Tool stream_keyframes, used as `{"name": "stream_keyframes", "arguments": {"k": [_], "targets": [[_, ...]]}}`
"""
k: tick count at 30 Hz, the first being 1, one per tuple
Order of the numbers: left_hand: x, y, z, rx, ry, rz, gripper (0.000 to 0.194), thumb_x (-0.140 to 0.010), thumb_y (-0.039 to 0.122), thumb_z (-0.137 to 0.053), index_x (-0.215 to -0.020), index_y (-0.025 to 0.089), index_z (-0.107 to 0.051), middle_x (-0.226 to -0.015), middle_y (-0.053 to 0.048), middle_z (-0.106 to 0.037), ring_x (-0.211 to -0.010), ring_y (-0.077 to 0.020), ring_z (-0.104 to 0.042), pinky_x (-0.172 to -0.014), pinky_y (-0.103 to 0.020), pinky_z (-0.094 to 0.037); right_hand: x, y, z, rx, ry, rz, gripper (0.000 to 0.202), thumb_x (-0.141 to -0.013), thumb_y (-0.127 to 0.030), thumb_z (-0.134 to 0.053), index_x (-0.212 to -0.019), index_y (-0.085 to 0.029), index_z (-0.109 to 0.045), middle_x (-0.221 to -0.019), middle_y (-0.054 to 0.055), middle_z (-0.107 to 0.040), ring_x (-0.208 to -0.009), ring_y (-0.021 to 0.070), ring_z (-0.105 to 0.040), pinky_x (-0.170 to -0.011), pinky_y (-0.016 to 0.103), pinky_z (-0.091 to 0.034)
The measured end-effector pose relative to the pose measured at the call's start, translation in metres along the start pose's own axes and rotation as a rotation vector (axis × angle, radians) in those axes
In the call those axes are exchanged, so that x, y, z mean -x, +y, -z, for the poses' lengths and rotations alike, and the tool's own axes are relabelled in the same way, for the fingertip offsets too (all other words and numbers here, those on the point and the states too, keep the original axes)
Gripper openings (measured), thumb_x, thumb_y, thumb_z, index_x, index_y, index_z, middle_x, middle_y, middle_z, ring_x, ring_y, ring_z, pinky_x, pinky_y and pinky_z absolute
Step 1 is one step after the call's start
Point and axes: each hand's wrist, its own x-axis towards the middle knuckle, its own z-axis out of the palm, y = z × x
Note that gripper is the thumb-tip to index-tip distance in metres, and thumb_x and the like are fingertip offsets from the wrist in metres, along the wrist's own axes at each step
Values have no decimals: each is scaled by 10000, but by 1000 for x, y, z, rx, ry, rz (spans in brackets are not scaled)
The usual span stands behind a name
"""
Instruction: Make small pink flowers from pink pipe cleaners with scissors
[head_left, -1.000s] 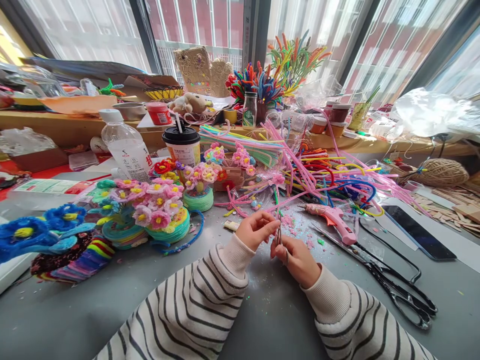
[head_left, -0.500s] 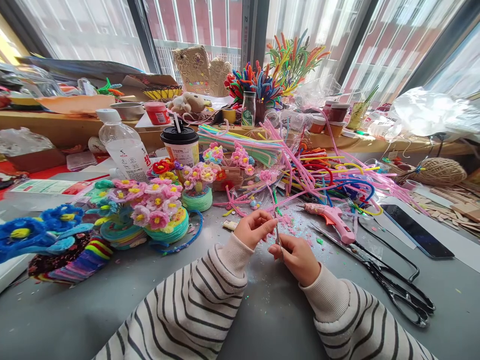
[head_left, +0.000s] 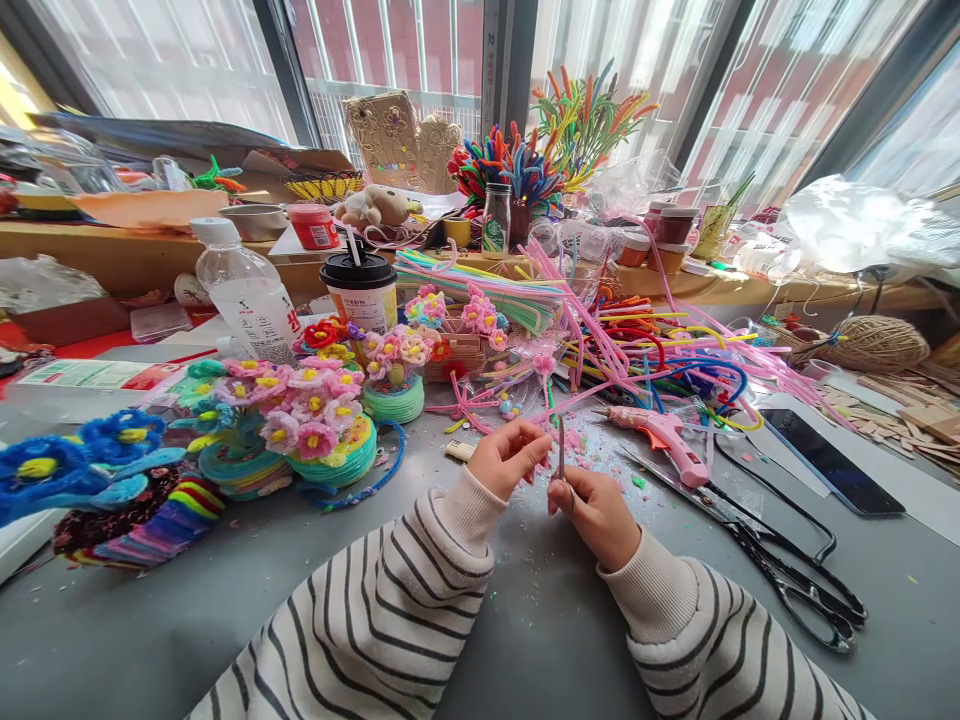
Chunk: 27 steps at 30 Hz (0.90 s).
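My right hand is closed around small metal scissors, their blades pointing up and away from me. Just left of them, my left hand pinches thumb and fingers together. Beyond its fingertips stands a pink pipe-cleaner flower on a green stem; the stem's lower end is partly hidden by the hand and scissors. Pink fluff clippings and glitter lie on the grey table past my hands.
Finished pipe-cleaner flower pots stand on the left, near a bottle and a lidded cup. On the right lie a pink glue gun, large black scissors and a phone. Loose pipe cleaners are heaped behind.
The small scissors have shifted slightly right, away from my left fingertips, and their blades show more plainly. The pink flower has moved slightly down and right.
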Motion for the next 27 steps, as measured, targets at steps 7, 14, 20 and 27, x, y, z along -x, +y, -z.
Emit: {"name": "stream_keyframes", "arguments": {"k": [7, 14, 20, 27], "targets": [[0, 0, -1, 19, -1, 11, 259, -604, 367, -539, -625, 128, -444, -494, 57, -431, -406, -23, -371, -408, -168, -297, 1, -2, -1, -72, -121, 26, 607, -671, -657, -205, -549, -135, -490, -465, -11, -386, -429, 88, -351, -439, 205, -281], [1, 3, -4, 78, -78, 56, 324, -551, 423, -564, -599, 129, -436, -469, 59, -421, -403, -29, -379, -409, -174, -304, 0, -5, 3, -30, -108, 13, 589, -658, -658, -249, -508, -138, -482, -486, 8, -433, -464, 102, -382, -463, 210, -300], [0, 7, -5, 91, -64, 81, 348, -520, 443, -575, -572, 128, -438, -450, 66, -404, -391, -30, -376, -405, -178, -309, 0, -6, 4, 74, -26, -39, 585, -635, -670, -270, -460, -146, -461, -442, -7, -397, -429, 94, -343, -451, 214, -279], [-1, 5, -5, 79, -68, 85, 292, -575, 391, -557, -614, 116, -467, -526, 32, -493, -420, -30, -407, -440, -178, -332, -1, -5, 4, 106, 33, -63, 552, -648, -649, -283, -487, -152, -464, -453, 1, -426, -463, 110, -382, -461, 213, -289]]}}
